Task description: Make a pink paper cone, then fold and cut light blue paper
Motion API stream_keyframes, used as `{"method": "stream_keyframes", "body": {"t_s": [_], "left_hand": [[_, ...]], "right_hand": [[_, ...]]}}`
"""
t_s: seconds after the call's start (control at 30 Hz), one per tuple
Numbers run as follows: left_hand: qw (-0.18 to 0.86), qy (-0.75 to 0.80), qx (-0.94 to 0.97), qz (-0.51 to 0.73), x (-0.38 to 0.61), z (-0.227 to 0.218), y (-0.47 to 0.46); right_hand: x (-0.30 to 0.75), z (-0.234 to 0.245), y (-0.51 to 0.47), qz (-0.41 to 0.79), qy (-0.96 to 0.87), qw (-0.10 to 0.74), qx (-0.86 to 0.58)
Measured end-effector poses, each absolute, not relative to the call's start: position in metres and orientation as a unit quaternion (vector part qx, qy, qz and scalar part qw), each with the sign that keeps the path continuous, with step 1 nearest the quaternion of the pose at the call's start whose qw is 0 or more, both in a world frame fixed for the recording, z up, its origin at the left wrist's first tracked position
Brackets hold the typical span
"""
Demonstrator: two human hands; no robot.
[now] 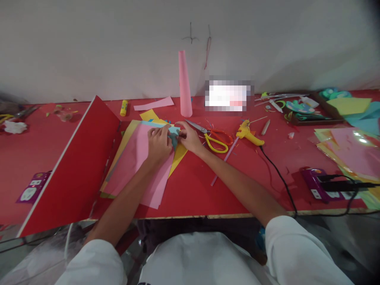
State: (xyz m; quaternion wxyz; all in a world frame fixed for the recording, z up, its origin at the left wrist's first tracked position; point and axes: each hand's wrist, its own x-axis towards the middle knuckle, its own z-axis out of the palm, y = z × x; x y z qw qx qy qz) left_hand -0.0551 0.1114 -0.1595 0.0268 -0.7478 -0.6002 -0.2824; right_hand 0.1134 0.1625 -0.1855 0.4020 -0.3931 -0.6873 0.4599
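My left hand [158,143] and my right hand [190,137] meet over a small teal piece of paper [173,136] and both pinch it, fingers curled on its edges. The piece lies on a stack of pink paper sheets [139,166] with yellow sheets [178,156] under them, on the red table [208,190]. Most of the teal paper is hidden by my fingers.
Scissors [212,138] with orange and yellow handles and a yellow glue gun [248,133] lie right of my hands. A pink paper cone [185,85] stands behind. A tilted red board [77,166] is at left, a glue stick [124,107] beyond, coloured papers [350,152] and a power strip [320,186] at right.
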Motion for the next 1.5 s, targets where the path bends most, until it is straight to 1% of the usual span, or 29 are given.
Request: {"method": "stream_keyframes", "body": {"t_s": [0.2,0.33,0.5,0.63,0.9,1.13,1.33,1.4,1.5], "left_hand": [[0.040,-0.617,-0.738,-0.268,-0.055,-0.160,0.111],[0.051,-0.625,-0.734,-0.260,-0.056,-0.160,0.111],[0.042,-0.611,-0.749,-0.253,-0.057,-0.163,0.113],[0.018,-0.611,-0.747,-0.261,-0.061,-0.170,0.117],[0.012,-0.608,-0.744,-0.277,-0.059,-0.168,0.117],[0.001,-0.614,-0.742,-0.269,-0.058,-0.164,0.116],[0.041,-0.596,-0.747,-0.291,-0.054,-0.153,0.110],[0.053,-0.583,-0.761,-0.279,-0.050,-0.148,0.105],[0.051,-0.578,-0.777,-0.244,-0.044,-0.145,0.099]], "right_hand": [[0.107,-0.188,0.168,0.471,-0.660,0.403,-0.425],[0.106,-0.188,0.168,0.456,-0.664,0.408,-0.431],[0.104,-0.191,0.170,0.425,-0.690,0.410,-0.419],[0.102,-0.194,0.171,0.425,-0.698,0.402,-0.413],[0.101,-0.197,0.175,0.367,-0.697,0.449,-0.422],[0.099,-0.198,0.180,0.349,-0.715,0.419,-0.438],[0.103,-0.196,0.182,0.302,-0.717,0.411,-0.475],[0.103,-0.194,0.183,0.314,-0.708,0.416,-0.476],[0.102,-0.191,0.183,0.374,-0.692,0.430,-0.443]]}}
